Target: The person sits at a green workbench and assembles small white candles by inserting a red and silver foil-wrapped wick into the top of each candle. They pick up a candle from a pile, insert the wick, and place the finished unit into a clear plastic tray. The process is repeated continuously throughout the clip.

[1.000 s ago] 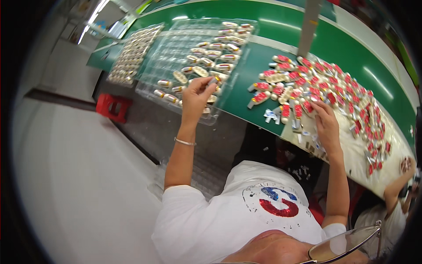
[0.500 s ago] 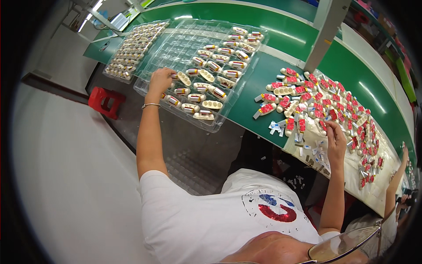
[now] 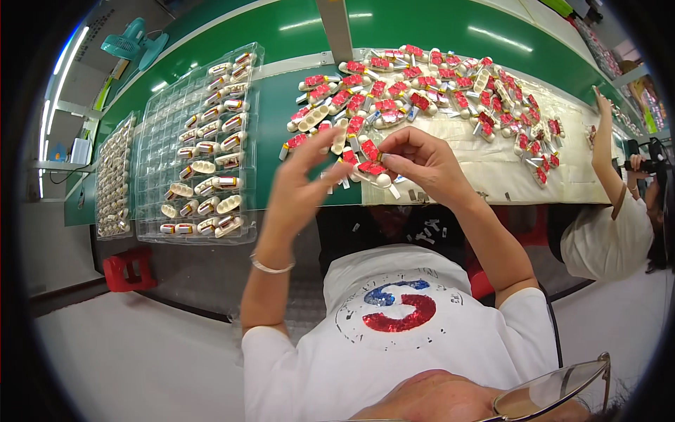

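So my right hand (image 3: 430, 165) is pinching, thumb and forefinger closing together on the end of a red-patched piece (image 3: 370, 149), while the other fingers are curling in behind. That piece is sitting low at the front edge of the table (image 3: 273, 119), right by the near end of the heap (image 3: 422, 91), and a second red-patched one is lying just below it, so close that I'm not able to tell whether they are touching.

Over to my left hand (image 3: 292, 186): it is blurring, hanging open in front of the table edge, thumb and fingers spreading well apart and holding nothing that I can see. A pale bracelet (image 3: 273, 267) is circling that wrist.

The heap is sprawling across a cream sheet (image 3: 510, 176) and spilling onto the green tabletop, cream ovals and red patches tumbling every way, silver tabs poking out. Away to the left, a clear tray (image 3: 162, 141) is carrying cream pieces with silver and dark bands, crowding its right-hand side. Another tray is standing beyond it. A teal fan (image 3: 130, 43) is standing farther back, a red stool (image 3: 126, 271) is waiting below, and at far right a co-worker (image 3: 605, 232) is reaching an arm over the table.
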The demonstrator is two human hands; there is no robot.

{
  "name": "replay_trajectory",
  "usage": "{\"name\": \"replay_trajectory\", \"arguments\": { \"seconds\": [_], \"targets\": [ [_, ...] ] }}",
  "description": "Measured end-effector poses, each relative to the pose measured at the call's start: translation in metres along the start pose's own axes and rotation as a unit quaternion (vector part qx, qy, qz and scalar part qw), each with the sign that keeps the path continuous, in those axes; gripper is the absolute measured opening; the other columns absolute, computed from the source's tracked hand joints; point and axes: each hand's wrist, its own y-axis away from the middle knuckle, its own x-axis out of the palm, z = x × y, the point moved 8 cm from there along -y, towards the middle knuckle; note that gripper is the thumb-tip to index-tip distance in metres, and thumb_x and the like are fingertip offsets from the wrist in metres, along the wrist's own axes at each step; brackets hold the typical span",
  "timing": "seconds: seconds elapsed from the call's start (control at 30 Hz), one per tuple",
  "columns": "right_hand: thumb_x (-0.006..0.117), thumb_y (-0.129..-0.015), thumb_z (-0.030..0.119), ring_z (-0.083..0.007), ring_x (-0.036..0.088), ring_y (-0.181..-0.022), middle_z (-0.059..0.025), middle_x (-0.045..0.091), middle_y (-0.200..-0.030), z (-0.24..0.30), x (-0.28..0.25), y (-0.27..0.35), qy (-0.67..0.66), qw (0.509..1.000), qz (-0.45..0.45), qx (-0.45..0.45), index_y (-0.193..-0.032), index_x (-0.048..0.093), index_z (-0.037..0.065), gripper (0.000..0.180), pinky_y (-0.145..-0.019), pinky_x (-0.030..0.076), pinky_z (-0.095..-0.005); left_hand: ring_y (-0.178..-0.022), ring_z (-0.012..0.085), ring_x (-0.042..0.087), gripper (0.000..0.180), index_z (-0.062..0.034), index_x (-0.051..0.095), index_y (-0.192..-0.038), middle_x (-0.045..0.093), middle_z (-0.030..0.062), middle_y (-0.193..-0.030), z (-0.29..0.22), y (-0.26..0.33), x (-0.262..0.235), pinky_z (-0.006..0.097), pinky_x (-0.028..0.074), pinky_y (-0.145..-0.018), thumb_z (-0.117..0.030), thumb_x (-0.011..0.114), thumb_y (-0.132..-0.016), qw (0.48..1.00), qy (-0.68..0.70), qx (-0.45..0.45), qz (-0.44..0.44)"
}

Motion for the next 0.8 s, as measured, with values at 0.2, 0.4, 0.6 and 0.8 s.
{"name": "replay_trajectory", "arguments": {
  "seconds": [0.2, 0.4, 0.6, 0.8],
  "targets": [
    [0.064, -0.091, 0.009, -0.0056, 0.061, -0.077, -0.0032, 0.066, -0.086, 0.016, -0.015, 0.027, 0.127, 0.991, -0.036, -0.008, -0.104, 0.062, -0.002, 0.018, -0.066, 0.05, -0.0197, -0.091, 0.0129, 0.065, 0.037, 0.0032, 0.062, -0.117, 0.068, 0.0071, -0.102, 0.03, 0.007, 0.085, 0.027, 0.054, -0.083, -0.004, 0.072, -0.083, 0.952, 0.209, -0.179, 0.136],
    [0.057, -0.092, 0.006, -0.006, 0.061, -0.074, -0.0028, 0.066, -0.085, 0.003, -0.019, 0.036, 0.011, 0.999, -0.028, 0.032, -0.109, 0.063, -0.001, 0.02, -0.063, 0.048, -0.0191, -0.082, 0.0113, 0.066, 0.025, 0.0034, 0.066, -0.11, 0.069, 0.0079, -0.094, 0.025, 0.014, 0.088, 0.025, 0.053, -0.076, -0.008, 0.067, -0.087, 0.937, 0.295, -0.18, 0.053],
    [0.049, -0.092, 0.001, -0.0079, 0.062, -0.075, -0.0041, 0.065, -0.085, 0.001, -0.011, 0.035, -0.049, 0.998, 0.0, 0.025, -0.115, 0.061, -0.003, 0.027, -0.069, 0.052, -0.0215, -0.075, 0.0093, 0.066, 0.019, 0.0038, 0.069, -0.102, 0.071, 0.0079, -0.086, 0.025, 0.02, 0.079, 0.022, 0.052, -0.07, -0.008, 0.068, -0.087, 0.928, 0.322, -0.185, -0.007],
    [0.048, -0.091, 0.0, -0.0093, 0.064, -0.076, -0.0066, 0.067, -0.084, -0.001, -0.01, 0.036, -0.063, 0.997, 0.001, 0.049, -0.115, 0.061, -0.004, 0.027, -0.071, 0.054, -0.0225, -0.073, 0.0095, 0.065, 0.018, 0.0038, 0.07, -0.1, 0.071, 0.0079, -0.085, 0.025, 0.022, 0.078, 0.022, 0.051, -0.068, -0.009, 0.068, -0.087, 0.927, 0.32, -0.194, -0.007]
  ]
}}
